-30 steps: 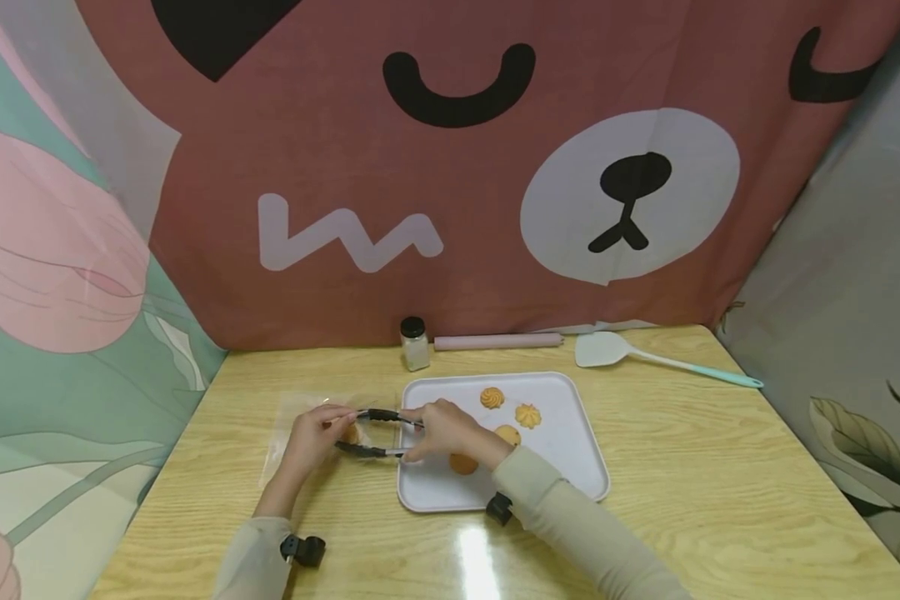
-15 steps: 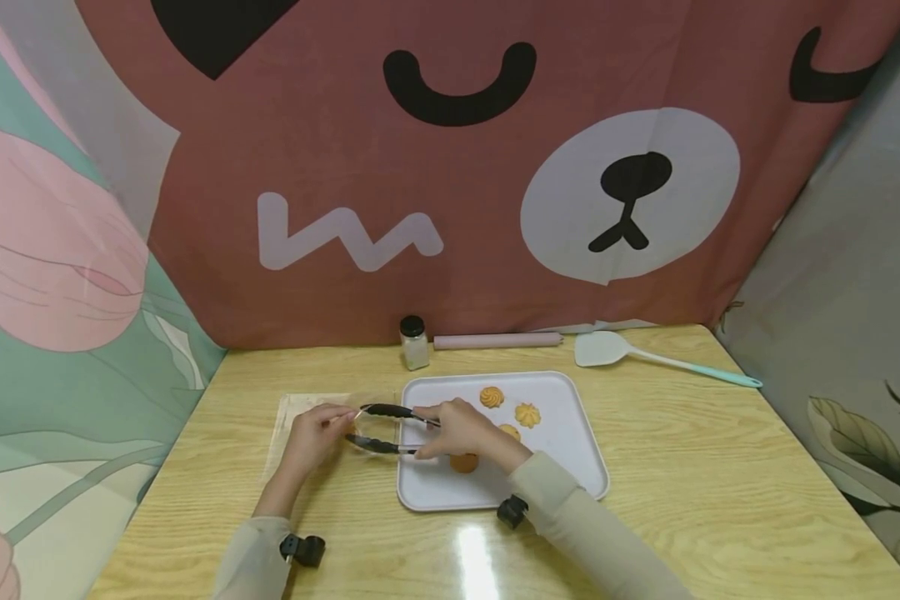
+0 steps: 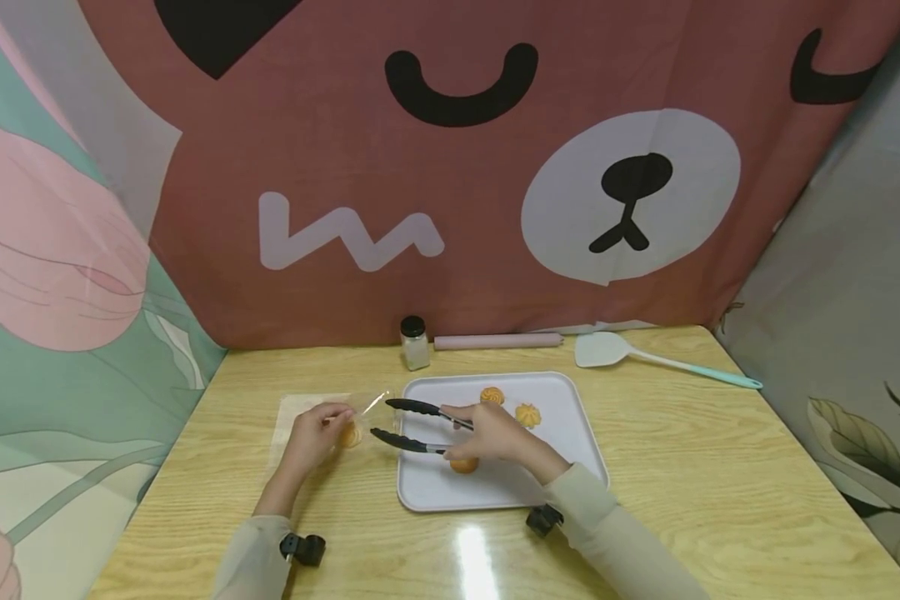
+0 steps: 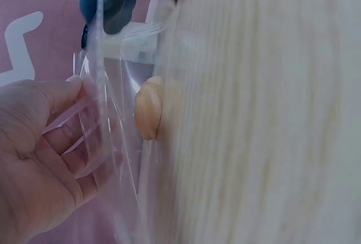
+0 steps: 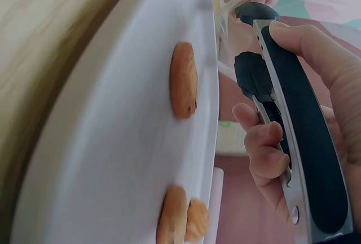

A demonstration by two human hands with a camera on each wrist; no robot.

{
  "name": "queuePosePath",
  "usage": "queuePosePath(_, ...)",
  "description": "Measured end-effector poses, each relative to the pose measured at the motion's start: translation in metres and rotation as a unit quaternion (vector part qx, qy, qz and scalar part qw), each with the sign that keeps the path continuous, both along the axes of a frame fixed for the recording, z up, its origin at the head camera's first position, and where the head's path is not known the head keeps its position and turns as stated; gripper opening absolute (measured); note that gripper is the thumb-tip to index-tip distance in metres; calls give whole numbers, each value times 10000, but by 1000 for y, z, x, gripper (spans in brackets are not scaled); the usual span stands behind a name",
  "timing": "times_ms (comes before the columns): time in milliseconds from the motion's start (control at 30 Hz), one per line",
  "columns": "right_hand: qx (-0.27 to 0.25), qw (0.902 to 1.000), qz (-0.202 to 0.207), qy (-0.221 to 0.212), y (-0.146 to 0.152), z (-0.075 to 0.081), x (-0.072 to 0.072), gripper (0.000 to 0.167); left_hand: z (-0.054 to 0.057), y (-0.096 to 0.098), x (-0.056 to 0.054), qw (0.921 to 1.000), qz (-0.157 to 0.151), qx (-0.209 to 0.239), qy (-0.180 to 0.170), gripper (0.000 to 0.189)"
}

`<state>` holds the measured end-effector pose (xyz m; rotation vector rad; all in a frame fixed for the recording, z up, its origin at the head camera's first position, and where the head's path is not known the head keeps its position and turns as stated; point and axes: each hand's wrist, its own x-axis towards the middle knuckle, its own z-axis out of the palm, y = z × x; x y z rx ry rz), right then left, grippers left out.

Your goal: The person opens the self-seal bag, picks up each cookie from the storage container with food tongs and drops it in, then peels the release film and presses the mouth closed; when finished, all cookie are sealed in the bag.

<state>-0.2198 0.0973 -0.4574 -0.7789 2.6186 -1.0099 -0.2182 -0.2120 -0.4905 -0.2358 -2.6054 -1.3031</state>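
My left hand (image 3: 317,440) pinches the upper edge of a clear plastic bag (image 4: 118,142), holding its mouth raised. Inside the bag a swirled cookie (image 4: 149,109) lies low, close to the table. My right hand (image 3: 491,433) grips black-and-silver tongs (image 5: 299,114) round the handles. The tongs' arms are spread with nothing between their tips, which point at the bag from over the left part of the white tray (image 3: 427,492). On the tray, a round cookie (image 3: 464,465) sits below the right hand, with a swirled cookie (image 3: 492,395) and a flower-shaped cookie (image 3: 527,415) farther back.
Behind the tray stand a jar (image 3: 415,346) with a black lid and a pinkish rolling pin (image 3: 498,341). A white spatula (image 3: 603,349) with a mint handle lies at the back right. A patterned cloth (image 3: 480,275) hangs along the table's back edge.
My right hand has drawn the tongs rightward, out of the bag and over the tray. The swirled cookie in the bag shows beside my left hand, which keeps its place.
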Motion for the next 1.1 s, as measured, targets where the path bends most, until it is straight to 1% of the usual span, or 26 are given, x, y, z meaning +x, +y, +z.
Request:
queuePosePath(133,-27,9996,-92,282,14,0,3,72,-1,0,-1,10000,-22,-11,-30,12)
queuePosePath(233,48,9985,-150,533,24,1,5,71,-1,0,-1,10000,-25,9,-69,13)
queuePosePath(367,103,9970,-199,734,37,3,6,70,0,1,0,9999,17,-11,-118,13)
queuePosePath(600,-71,9968,-314,727,58,8,9,71,2,2,2,9999,38,7,-168,12)
queuePosePath(800,-20,9956,-651,675,78,10,13,74,3,2,2,9998,56,-22,-192,13)
queuePosePath(1000,-71,9949,-803,603,98,8,11,72,2,1,3,9998,-2,-19,-216,14)
queuePosePath(1100,40,9938,-951,581,107,8,9,72,2,1,3,9998,-21,-16,-182,14)
